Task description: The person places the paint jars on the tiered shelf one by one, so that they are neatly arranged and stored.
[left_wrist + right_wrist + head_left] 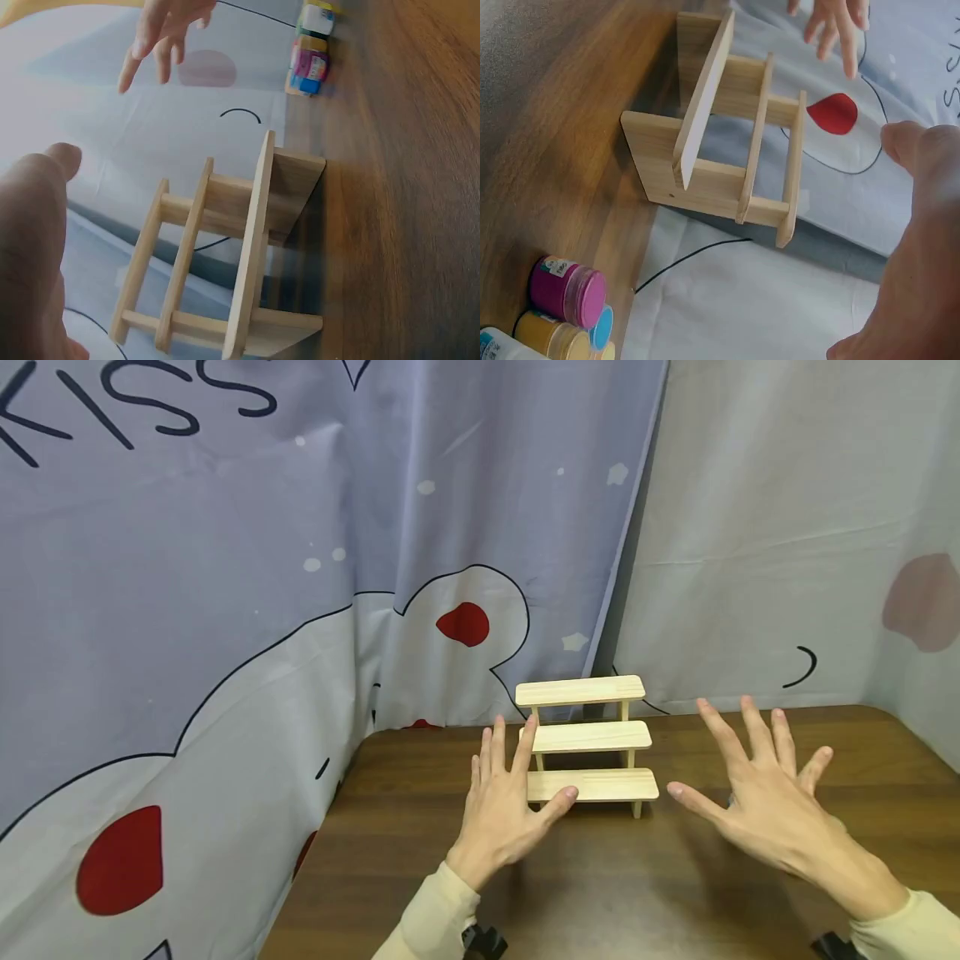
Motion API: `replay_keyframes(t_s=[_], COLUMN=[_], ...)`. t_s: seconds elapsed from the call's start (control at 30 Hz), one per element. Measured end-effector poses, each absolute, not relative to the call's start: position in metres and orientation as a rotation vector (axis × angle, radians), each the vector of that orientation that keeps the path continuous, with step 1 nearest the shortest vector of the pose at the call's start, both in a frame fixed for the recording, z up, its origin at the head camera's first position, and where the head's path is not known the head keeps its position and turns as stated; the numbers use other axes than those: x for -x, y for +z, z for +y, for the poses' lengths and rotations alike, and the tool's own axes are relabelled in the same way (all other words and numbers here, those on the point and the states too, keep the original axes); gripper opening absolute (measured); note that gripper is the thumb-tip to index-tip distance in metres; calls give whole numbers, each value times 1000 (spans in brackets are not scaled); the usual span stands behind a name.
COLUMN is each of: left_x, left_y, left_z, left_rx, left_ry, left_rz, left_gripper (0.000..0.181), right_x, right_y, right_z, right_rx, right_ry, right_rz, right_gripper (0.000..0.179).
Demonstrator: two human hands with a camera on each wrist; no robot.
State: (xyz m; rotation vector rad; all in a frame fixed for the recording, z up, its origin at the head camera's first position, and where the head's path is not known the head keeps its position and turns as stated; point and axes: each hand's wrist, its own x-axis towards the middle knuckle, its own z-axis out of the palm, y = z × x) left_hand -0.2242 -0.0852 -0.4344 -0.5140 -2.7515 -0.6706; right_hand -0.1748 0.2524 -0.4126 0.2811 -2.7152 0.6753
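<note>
A small three-tier shelf of pale wood point(592, 785) stands upright on the brown table, its steps rising toward the back. My left hand point(498, 814) is raised at the shelf's left side, fingers spread, and overlaps the ends of the lower boards in the head view. To the right of the shelf, my right hand point(780, 810) is held up with fingers spread wide and nothing in it. Colourful jars, among them a magenta jar point(566, 291), a yellow jar point(551, 335) and a blue jar point(601, 328), stand near the right hand; in the head view that hand hides them.
The wooden table point(405, 860) has rounded back corners. Behind it hangs a printed blue-grey curtain point(480, 510), and a paler cloth point(750, 543) covers the right side. A white-bodied jar point(506, 345) is at the edge of the right wrist view.
</note>
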Motion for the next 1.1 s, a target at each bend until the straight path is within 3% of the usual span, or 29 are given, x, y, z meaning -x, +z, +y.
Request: replay_keyframes(t_s=[0.4,0.77,1.1], left_x=[233,251,259], left_y=[-450,-478,-502], left_z=[-105,-106,-97], left_rx=[502,234,169], left_ry=[-1440,-2013,-2172], left_rz=[-2512,-2277,-2279], left_gripper=[77,28,23], right_x=[168,161,153], right_y=[-402,-419,-445], right_z=[289,328,355], right_rx=[-38,153,166], right_ry=[983,1286,1402], right_rz=[-2506,-2039,-1969], right_gripper=[112,78,76])
